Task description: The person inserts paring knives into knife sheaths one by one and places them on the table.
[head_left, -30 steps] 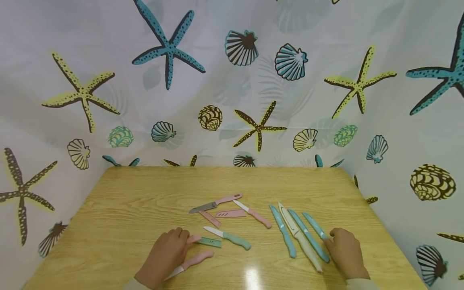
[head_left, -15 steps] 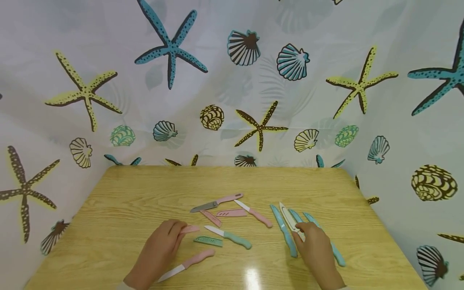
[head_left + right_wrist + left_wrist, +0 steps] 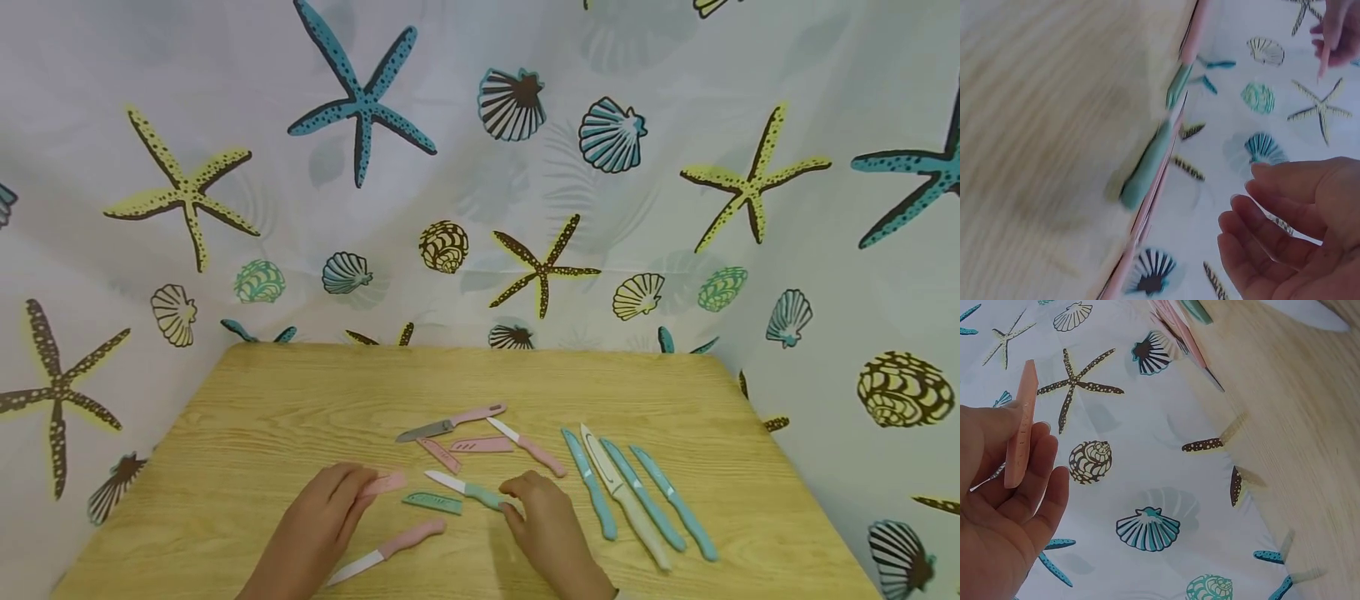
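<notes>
Fingers of right hand (image 3: pixel 546 523) loosely parted, empty; green knife (image 3: pixel 476 493) just left, handle nearest, blade toward frame's upper left. Left hand (image 3: pixel 317 521), farther, pinches pink sheath (image 3: pixel 388 482).

Green sheath (image 3: pixel 432 502): lettering-like marks, too small to read
Held pink sheath (image 3: pixel 1019 444): tiny marks along its side, illegible
Gray blade (image 3: pixel 425 431): small dark mark, illegible
</notes>
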`<state>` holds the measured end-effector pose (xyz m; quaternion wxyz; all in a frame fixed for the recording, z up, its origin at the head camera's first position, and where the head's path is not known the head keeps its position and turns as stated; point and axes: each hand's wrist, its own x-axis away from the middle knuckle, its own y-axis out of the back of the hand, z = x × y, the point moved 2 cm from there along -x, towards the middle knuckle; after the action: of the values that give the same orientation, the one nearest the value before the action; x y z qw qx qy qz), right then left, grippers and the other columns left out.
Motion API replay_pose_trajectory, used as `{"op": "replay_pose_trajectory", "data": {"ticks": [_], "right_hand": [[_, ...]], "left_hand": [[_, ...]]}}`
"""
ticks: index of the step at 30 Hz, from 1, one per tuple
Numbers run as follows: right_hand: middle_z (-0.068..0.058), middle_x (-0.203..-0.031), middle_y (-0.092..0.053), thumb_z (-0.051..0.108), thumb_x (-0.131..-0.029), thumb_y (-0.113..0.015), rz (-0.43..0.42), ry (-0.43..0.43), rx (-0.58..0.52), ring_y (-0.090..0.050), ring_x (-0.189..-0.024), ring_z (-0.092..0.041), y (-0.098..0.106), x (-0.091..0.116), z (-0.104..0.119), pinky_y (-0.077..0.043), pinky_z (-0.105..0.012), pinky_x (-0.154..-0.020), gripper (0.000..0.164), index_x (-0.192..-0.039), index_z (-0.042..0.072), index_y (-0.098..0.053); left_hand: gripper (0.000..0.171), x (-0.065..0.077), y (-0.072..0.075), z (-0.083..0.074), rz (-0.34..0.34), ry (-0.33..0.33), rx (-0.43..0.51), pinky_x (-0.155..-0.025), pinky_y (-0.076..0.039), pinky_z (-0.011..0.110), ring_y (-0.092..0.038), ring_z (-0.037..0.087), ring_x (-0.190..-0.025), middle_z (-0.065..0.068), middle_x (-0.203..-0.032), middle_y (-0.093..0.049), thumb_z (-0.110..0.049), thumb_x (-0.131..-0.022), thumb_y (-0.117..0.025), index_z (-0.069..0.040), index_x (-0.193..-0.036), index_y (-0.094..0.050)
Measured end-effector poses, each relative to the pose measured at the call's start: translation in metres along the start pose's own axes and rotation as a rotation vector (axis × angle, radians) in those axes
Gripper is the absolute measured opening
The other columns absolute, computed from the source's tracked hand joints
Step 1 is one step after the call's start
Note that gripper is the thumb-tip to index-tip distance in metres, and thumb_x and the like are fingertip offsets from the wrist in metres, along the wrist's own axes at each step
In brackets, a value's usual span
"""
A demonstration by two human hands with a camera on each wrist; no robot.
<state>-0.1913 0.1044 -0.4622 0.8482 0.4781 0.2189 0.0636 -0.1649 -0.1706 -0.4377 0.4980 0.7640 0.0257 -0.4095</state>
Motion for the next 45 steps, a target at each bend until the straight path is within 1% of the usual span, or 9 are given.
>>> {"op": "replay_pose_trajectory", "data": {"ticks": [4,11,17,24,27,32,37,42,45], "right_hand": [[-0.004,-0.087,-0.066,0.005,-0.078,-0.078,0.101,0.063,-0.034,-0.062,-0.077,-0.015,-0.017,-0.005,0.021,-0.053,-0.021,-0.067,0.017,-0.093,0.002,-0.072],[0.001,-0.085,-0.066,0.008,-0.076,-0.079,0.198,0.225,0.072,-0.061,-0.078,-0.008,-0.05,-0.012,0.051,-0.05,-0.014,-0.072,0.015,-0.091,0.006,-0.074],[0.004,-0.079,-0.065,0.006,-0.078,-0.078,0.215,0.288,0.171,-0.056,-0.072,-0.005,-0.073,-0.015,0.068,-0.047,-0.01,-0.067,0.009,-0.086,0.01,-0.077],[0.006,-0.084,-0.064,0.011,-0.075,-0.079,0.208,0.371,0.276,-0.052,-0.072,-0.007,-0.085,-0.016,0.081,-0.045,-0.015,-0.068,0.017,-0.09,0.018,-0.077],[0.007,-0.081,-0.062,0.014,-0.074,-0.079,0.203,0.388,0.325,-0.05,-0.07,-0.006,-0.087,-0.018,0.082,-0.044,-0.015,-0.065,0.017,-0.09,0.021,-0.078],[0.007,-0.068,-0.058,0.021,-0.078,-0.076,0.242,0.395,0.36,-0.047,-0.059,-0.004,-0.09,-0.02,0.082,-0.04,-0.013,-0.055,0.009,-0.086,0.017,-0.078],[0.008,-0.059,-0.051,0.037,-0.084,-0.064,0.294,0.374,0.308,-0.044,-0.055,-0.001,-0.09,-0.022,0.08,-0.038,-0.012,-0.051,0.025,-0.089,0.017,-0.078],[0.008,-0.058,-0.049,0.042,-0.088,-0.058,0.322,0.376,0.298,-0.044,-0.054,-0.001,-0.088,-0.023,0.078,-0.038,-0.013,-0.051,0.034,-0.083,0.015,-0.078],[0.009,-0.059,-0.052,0.041,-0.089,-0.057,0.348,0.362,0.24,-0.045,-0.055,0.0,-0.088,-0.023,0.076,-0.038,-0.013,-0.052,0.035,-0.079,0.014,-0.076]], "left_hand": [[0.024,0.0,0.004,-0.004,-0.022,-0.006,0.032,-0.075,-0.049,0.02,-0.058,0.011,-0.089,-0.002,-0.101,-0.061,-0.025,-0.099,-0.054,-0.008,-0.109,-0.067],[0.035,0.004,0.003,-0.008,-0.053,-0.027,0.094,-0.073,-0.045,0.016,-0.056,0.01,-0.082,-0.003,-0.099,-0.06,-0.033,-0.103,-0.043,-0.008,-0.108,-0.067],[0.041,0.006,0.003,-0.01,-0.087,-0.027,0.082,-0.07,-0.045,0.017,-0.055,0.01,-0.078,-0.003,-0.096,-0.06,-0.036,-0.103,-0.039,-0.007,-0.105,-0.068],[0.042,0.008,0.005,-0.009,-0.096,-0.027,0.059,-0.07,-0.045,0.016,-0.056,0.008,-0.081,-0.005,-0.098,-0.06,-0.039,-0.103,-0.038,-0.01,-0.106,-0.069],[0.042,0.009,0.004,-0.009,-0.11,-0.03,0.067,-0.071,-0.046,0.017,-0.057,0.009,-0.082,-0.004,-0.099,-0.061,-0.038,-0.103,-0.038,-0.009,-0.106,-0.068],[0.042,0.011,0.003,-0.009,-0.102,-0.009,0.085,-0.073,-0.046,0.02,-0.058,0.011,-0.083,-0.002,-0.099,-0.062,-0.038,-0.103,-0.039,-0.007,-0.104,-0.068],[0.039,0.009,0.003,-0.009,-0.098,-0.014,0.101,-0.073,-0.046,0.021,-0.058,0.012,-0.084,-0.002,-0.1,-0.062,-0.036,-0.103,-0.041,-0.007,-0.105,-0.067],[0.036,0.009,0.004,-0.009,-0.085,-0.014,0.106,-0.077,-0.046,0.022,-0.059,0.013,-0.087,-0.002,-0.101,-0.062,-0.034,-0.103,-0.043,-0.007,-0.105,-0.067],[0.037,0.009,0.005,-0.009,-0.082,-0.012,0.099,-0.077,-0.046,0.023,-0.059,0.013,-0.088,-0.002,-0.101,-0.062,-0.035,-0.103,-0.043,-0.007,-0.105,-0.067]]}}
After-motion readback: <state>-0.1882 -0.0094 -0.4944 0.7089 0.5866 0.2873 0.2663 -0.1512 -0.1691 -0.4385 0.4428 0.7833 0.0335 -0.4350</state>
